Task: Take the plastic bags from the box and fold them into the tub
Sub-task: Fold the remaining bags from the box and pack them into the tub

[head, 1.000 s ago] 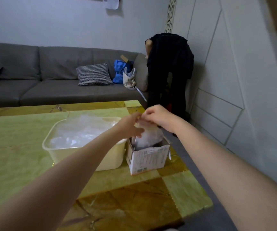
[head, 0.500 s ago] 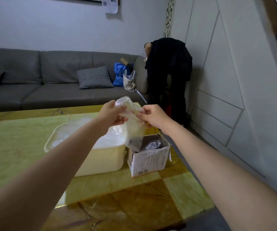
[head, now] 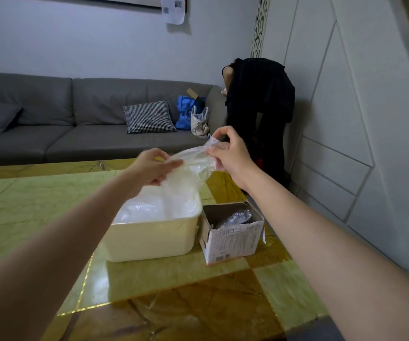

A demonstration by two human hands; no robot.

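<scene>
A clear plastic bag [head: 190,166] hangs in the air above the tub, stretched between both hands. My left hand [head: 152,168] pinches its left edge and my right hand [head: 228,153] grips its upper right end. Below stands a cream plastic tub [head: 154,236] with several clear bags lying inside. Right beside it sits a small open cardboard box [head: 233,238]; crumpled clear plastic shows inside it.
Tub and box stand on a glossy green and yellow marble table [head: 174,291], whose right edge runs close to the box. A grey sofa [head: 75,134] with a checked cushion and bags is behind. A person in black [head: 260,114] bends by the wall.
Both hands have lifted the bag out of the box and moved it up and left over the tub, pulling it wider apart.
</scene>
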